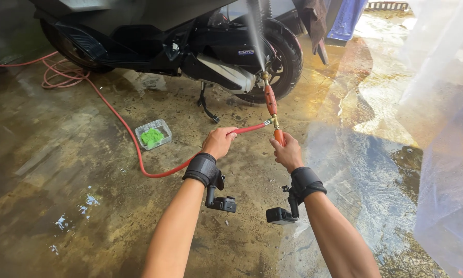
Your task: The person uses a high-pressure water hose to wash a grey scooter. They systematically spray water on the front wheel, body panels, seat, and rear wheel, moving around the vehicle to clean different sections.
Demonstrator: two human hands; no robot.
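Both hands are clamped on the washing gear: the right hand (288,152) wraps the orange grip of the spray lance (270,100), and the left hand (219,141) pinches the red hose (139,149) just behind the brass fitting where it joins the lance. The hands sit near each other, apart by little more than that fitting. Each wrist carries a black strap with a small camera hanging below.

The lance points up and away, its nozzle throwing a narrow jet of water (254,31) at the rear of a black scooter (190,41) parked on its stand, close by the rear wheel (288,62). The hose trails left over the wet concrete floor (87,206) and loops near the front wheel. A clear plastic tub holding a green sponge (152,136) lies on the floor beside the hose.

Risks, as I judge them: the floor is slick and puddled, so footing could go. A tug on the hose could sweep it into the tub. A loose grip could let the jet's recoil swing the nozzle off target, toward the clear plastic sheeting (442,128) at right.
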